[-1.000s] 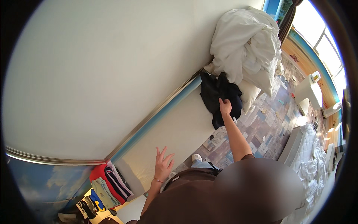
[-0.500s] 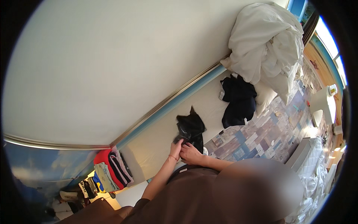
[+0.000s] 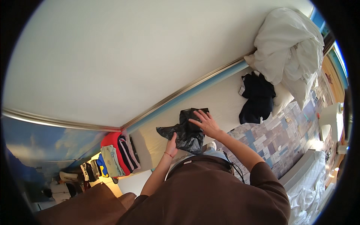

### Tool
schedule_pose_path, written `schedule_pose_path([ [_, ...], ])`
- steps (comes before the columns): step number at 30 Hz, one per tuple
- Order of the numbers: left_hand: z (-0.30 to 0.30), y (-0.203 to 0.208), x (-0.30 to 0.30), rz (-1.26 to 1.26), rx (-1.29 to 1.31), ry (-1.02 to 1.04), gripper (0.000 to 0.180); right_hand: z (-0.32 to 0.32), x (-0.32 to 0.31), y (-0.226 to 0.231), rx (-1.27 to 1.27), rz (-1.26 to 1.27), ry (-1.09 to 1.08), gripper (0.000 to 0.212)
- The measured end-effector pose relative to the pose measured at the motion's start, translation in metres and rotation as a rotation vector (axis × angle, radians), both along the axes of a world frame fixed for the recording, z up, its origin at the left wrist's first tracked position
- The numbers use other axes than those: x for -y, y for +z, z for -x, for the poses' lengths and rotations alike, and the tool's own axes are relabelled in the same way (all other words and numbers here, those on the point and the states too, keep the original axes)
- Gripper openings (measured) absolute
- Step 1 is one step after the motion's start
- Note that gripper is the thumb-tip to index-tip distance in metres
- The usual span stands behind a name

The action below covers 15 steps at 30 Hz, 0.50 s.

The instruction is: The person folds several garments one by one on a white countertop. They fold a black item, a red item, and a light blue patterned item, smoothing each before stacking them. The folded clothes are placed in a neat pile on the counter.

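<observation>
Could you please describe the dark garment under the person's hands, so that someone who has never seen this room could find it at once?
Find the white bed along the wall. Near its middle lies a crumpled black garment, with the right hand flat on top and the left hand at its near edge. Unlike the dark clothes beside the white duvet or the folded stack, it alone is being touched.

Garment [image 3: 185, 131] on bed [image 3: 221, 101], folded stack [image 3: 118, 153] left, pile [image 3: 258, 97] right.

black crumpled garment [image 3: 186, 132], spread on pale bed
</observation>
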<state>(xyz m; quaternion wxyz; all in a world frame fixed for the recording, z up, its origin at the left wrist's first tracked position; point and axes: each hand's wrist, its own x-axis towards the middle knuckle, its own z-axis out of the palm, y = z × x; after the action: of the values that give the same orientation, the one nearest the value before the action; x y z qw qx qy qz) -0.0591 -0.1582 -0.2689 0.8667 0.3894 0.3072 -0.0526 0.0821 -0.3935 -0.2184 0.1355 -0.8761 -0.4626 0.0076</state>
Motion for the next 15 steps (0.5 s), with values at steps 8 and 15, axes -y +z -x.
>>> schedule_pose_path([
  [8,0.004,0.021,-0.060,-0.273,0.034,0.112,0.050,-0.041,-0.029,-0.012,-0.139,0.286,0.065,0.034],
  [15,0.010,0.048,-0.098,-0.319,-0.037,0.136,0.045,-0.047,-0.002,-0.007,-0.437,-0.110,-0.161,0.044],
])
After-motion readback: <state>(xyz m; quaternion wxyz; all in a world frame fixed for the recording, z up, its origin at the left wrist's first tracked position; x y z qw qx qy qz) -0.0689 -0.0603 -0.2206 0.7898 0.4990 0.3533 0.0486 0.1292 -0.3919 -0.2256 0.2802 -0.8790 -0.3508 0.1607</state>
